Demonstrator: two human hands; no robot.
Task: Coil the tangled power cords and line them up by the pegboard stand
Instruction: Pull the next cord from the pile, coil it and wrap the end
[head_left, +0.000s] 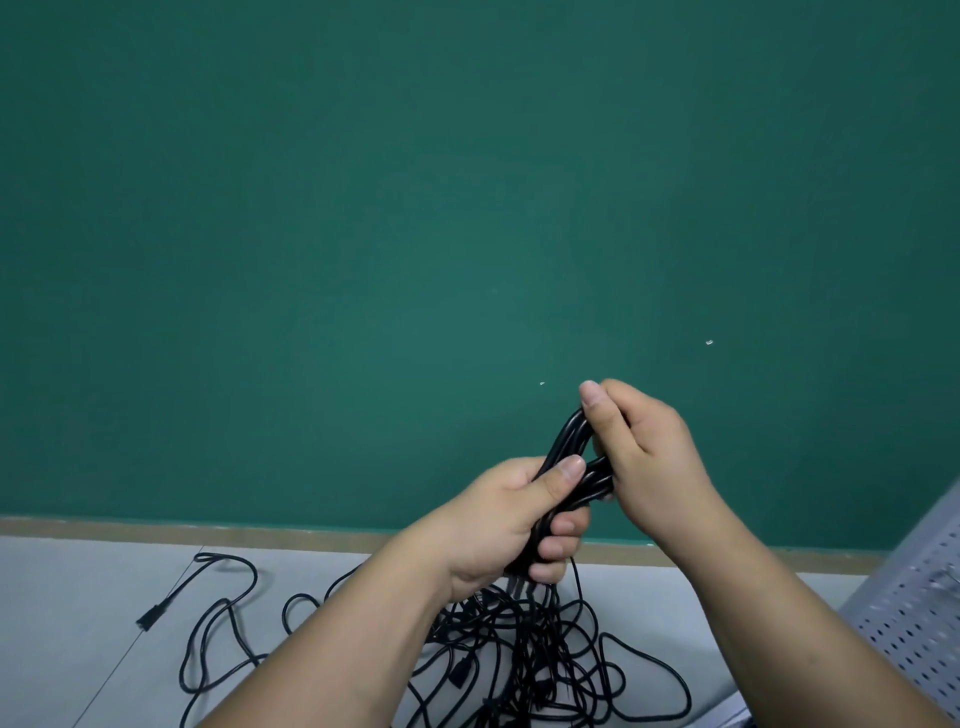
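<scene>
I hold a bundle of black power cord loops (569, 439) up in front of the green wall. My left hand (511, 525) grips the lower part of the bundle, thumb laid across the strands. My right hand (641, 449) pinches the top of the loops, thumb up. Below my hands a tangled heap of black cords (524, 654) lies on the grey floor, with one strand hanging down from the bundle into it. A plug end (148, 617) lies out to the left. The grey pegboard stand (914, 618) shows at the right edge.
A green wall (415, 234) fills most of the view, with a tan baseboard (208, 531) along its foot. The grey floor (78, 597) runs left of the heap, crossed by a thin seam line. Loose cord loops spread left and right of my forearms.
</scene>
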